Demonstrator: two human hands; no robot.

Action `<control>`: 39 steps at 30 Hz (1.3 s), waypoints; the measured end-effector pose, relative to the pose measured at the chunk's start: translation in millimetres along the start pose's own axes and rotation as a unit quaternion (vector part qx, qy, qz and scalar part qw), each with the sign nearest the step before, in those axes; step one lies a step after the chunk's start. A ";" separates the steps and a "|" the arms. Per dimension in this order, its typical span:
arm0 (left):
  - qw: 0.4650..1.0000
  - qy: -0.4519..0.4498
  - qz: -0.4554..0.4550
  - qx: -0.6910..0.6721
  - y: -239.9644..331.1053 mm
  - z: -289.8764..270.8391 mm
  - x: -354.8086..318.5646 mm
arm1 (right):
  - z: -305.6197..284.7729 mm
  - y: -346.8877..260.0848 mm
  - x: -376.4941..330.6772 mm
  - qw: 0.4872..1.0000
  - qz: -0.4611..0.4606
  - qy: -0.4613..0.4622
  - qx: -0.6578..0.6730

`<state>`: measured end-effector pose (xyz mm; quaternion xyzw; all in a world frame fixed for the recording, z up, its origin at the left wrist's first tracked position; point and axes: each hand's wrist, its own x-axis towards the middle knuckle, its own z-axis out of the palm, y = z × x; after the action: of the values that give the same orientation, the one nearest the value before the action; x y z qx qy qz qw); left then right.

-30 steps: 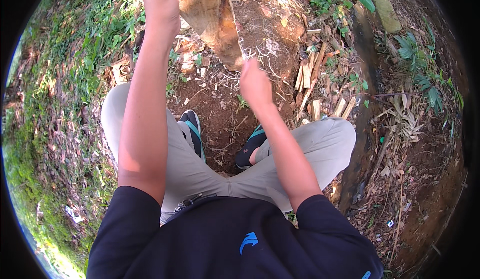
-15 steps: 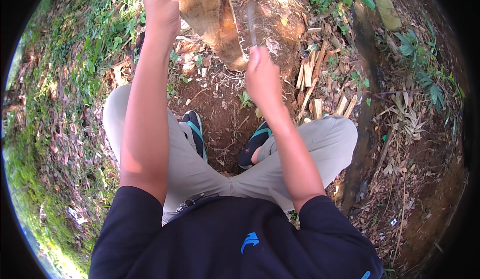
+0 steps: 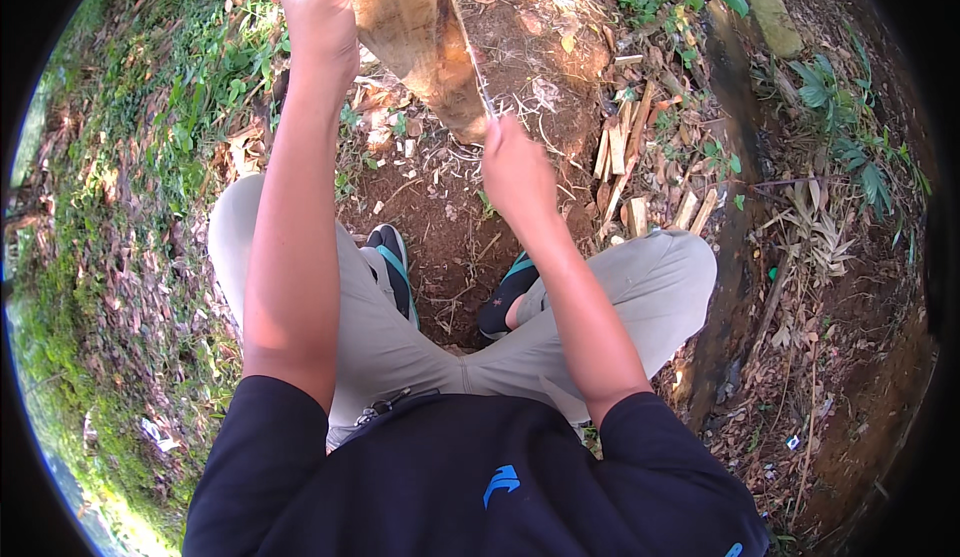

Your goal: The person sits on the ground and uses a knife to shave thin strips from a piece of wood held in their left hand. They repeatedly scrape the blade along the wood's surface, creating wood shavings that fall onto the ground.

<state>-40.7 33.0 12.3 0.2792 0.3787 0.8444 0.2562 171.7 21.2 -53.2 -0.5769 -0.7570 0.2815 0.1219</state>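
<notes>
I squat over bare earth with a thick piece of pale brown wood [image 3: 415,42] standing on end before me. My left hand [image 3: 322,12] grips its upper end near the top edge of the view. My right hand [image 3: 515,167] is closed on the handle of a long blade [image 3: 462,42], which lies against the right side of the wood, pointing up along it. The handle itself is hidden in my fist. The lower end of the wood rests on the soil just above my right hand.
Split wood sticks [image 3: 630,172] lie on the ground to the right. A dark log [image 3: 735,207] runs along the right side past my right knee. Grass and dry leaves [image 3: 110,217] cover the slope at left. My sandalled feet [image 3: 395,267] are below the wood.
My right hand dropped away from the wood with the blade lifted clear, then came back up; the blade now lies against the wood's right side. My left hand kept its hold.
</notes>
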 end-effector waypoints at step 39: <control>1.000 0.006 -0.010 0.008 -4.2 -12.4 6.2 | 29.2 39.3 18.6 0.998 0.035 -0.046 -0.015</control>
<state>-52.5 33.3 3.8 0.2722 0.3896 0.8405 0.2601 182.8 37.3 -101.8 -0.5917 -0.7451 0.3001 0.0682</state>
